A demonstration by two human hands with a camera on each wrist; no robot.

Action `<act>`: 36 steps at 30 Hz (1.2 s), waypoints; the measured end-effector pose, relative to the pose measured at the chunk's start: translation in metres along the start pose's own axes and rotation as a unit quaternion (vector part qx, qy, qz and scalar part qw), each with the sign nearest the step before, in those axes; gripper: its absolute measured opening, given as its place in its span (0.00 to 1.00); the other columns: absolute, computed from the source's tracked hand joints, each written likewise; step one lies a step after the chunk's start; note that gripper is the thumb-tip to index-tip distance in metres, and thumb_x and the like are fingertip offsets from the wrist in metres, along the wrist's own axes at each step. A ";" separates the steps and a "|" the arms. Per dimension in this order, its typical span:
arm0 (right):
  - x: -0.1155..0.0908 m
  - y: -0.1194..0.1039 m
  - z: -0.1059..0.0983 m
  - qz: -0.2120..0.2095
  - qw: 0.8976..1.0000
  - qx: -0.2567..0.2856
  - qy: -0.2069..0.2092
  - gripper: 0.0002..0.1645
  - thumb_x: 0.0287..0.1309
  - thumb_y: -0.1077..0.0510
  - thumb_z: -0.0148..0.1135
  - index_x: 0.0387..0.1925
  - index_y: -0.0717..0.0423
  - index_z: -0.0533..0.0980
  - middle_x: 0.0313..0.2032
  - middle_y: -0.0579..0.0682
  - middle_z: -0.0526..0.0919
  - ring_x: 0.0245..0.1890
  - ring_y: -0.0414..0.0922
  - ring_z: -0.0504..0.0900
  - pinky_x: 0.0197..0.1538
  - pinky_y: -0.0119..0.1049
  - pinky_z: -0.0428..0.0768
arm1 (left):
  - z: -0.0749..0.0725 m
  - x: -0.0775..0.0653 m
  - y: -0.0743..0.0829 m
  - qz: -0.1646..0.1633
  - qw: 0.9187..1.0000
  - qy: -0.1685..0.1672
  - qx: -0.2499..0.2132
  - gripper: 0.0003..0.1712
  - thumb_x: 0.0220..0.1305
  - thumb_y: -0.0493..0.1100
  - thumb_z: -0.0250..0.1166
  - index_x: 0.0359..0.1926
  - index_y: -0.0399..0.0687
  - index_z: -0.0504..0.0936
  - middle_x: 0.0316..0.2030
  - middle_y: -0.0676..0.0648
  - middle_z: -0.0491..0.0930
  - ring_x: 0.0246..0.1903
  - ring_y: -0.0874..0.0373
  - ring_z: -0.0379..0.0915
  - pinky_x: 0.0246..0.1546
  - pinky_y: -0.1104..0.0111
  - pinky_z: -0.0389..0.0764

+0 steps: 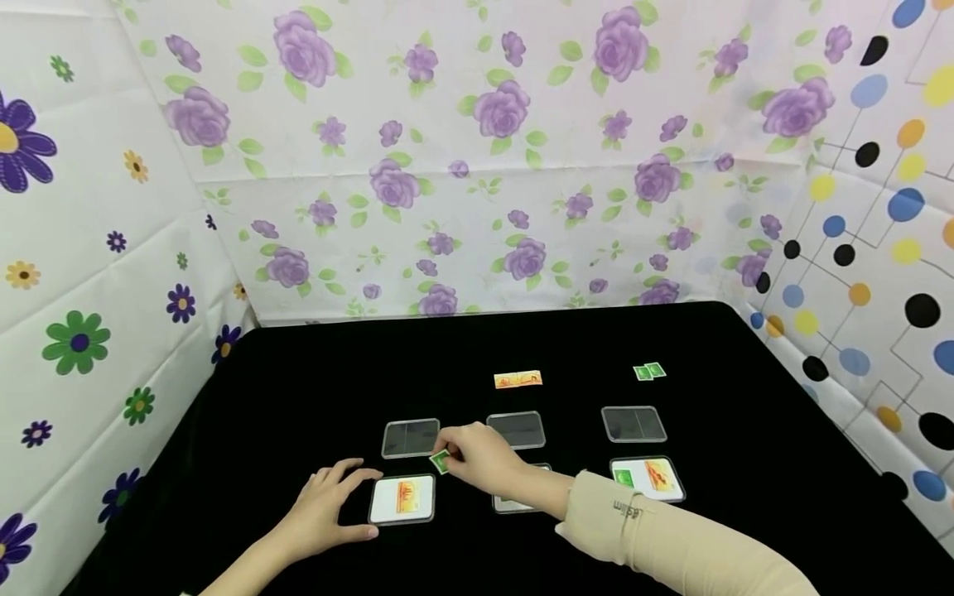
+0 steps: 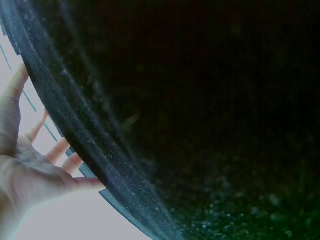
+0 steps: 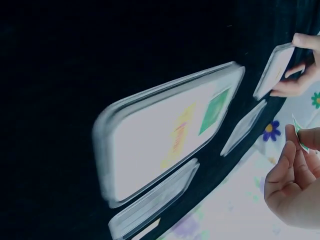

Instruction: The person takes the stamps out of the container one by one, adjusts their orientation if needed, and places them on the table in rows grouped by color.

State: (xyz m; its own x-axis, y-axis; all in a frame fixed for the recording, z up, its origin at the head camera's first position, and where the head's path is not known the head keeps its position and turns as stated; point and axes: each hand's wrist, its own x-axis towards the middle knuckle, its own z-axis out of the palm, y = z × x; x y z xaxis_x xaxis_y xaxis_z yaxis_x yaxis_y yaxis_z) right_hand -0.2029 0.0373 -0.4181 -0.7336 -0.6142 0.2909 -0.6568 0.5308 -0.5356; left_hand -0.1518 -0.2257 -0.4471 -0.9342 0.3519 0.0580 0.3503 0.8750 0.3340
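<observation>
My right hand (image 1: 484, 458) pinches a small green sticker (image 1: 440, 462) with a white edge between thumb and fingers, above the table. In the right wrist view the same green sticker (image 3: 300, 134) stands out from the fingertips. My left hand (image 1: 322, 507) lies with fingers spread at the left side of a clear case (image 1: 382, 505), thumb and forefinger at its near and far corners. This case holds a white card with an orange picture (image 1: 409, 497). Behind it lies a clear case (image 1: 411, 439) with no card visible. The left wrist view shows the palm (image 2: 35, 175) against a dark surface.
Two more clear cases (image 1: 517, 430) (image 1: 633, 424) lie in the back row. My right forearm partly covers a middle front case (image 1: 510, 504). The right front case (image 1: 673, 497) holds green and orange pictures. Orange stickers (image 1: 517, 379) and green stickers (image 1: 648, 372) lie farther back.
</observation>
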 end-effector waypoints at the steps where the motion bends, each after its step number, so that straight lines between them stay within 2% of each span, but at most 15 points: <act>1: -0.002 0.003 -0.002 -0.001 1.000 0.004 0.005 0.06 0.53 0.68 0.63 0.34 0.58 0.80 0.21 0.45 0.78 0.17 0.27 0.63 0.24 0.19 0.66 | 0.000 0.000 0.000 0.001 1.000 0.000 0.000 0.41 0.39 0.59 0.75 0.56 0.53 0.73 0.59 0.36 0.68 0.55 0.35 0.66 0.51 0.28 0.58; 11: -0.016 0.028 -0.032 0.052 0.998 0.020 0.024 0.06 0.54 0.68 0.62 0.34 0.57 0.79 0.23 0.45 0.78 0.19 0.29 0.66 0.24 0.22 0.68 | 0.000 -0.001 0.000 0.002 1.000 0.005 0.003 0.41 0.38 0.58 0.75 0.56 0.54 0.74 0.59 0.36 0.68 0.55 0.34 0.66 0.51 0.28 0.59; 21: -0.031 0.049 -0.055 0.043 0.997 0.044 0.049 0.06 0.56 0.67 0.61 0.37 0.60 0.78 0.25 0.48 0.81 0.20 0.28 0.68 0.25 0.24 0.71 | -0.001 0.001 0.002 0.003 1.000 0.000 0.002 0.41 0.38 0.60 0.75 0.56 0.54 0.73 0.60 0.36 0.68 0.55 0.35 0.66 0.51 0.28 0.59; 30: -0.041 0.065 -0.077 0.065 0.995 0.021 0.076 0.05 0.55 0.66 0.62 0.36 0.59 0.78 0.22 0.48 0.81 0.19 0.30 0.68 0.25 0.26 0.70 | 0.000 0.002 0.001 0.004 1.000 0.004 0.007 0.41 0.38 0.58 0.76 0.56 0.55 0.73 0.60 0.37 0.68 0.55 0.35 0.66 0.52 0.29 0.59; 36: -0.048 0.072 -0.089 0.100 0.991 0.006 0.089 0.04 0.57 0.65 0.62 0.36 0.59 0.78 0.24 0.48 0.82 0.19 0.32 0.71 0.25 0.27 0.71 | -0.001 0.000 0.000 0.007 1.000 0.007 0.009 0.40 0.38 0.58 0.76 0.56 0.54 0.74 0.59 0.36 0.69 0.54 0.35 0.66 0.51 0.28 0.59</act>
State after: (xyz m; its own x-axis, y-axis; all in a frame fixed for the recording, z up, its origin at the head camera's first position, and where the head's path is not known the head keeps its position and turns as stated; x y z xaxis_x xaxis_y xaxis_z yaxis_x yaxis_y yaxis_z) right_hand -0.2309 0.1567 -0.4003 -0.8684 -0.3840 0.3135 -0.4944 0.6230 -0.6062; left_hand -0.1521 -0.2254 -0.4463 -0.9302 0.3594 0.0747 0.3639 0.8759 0.3167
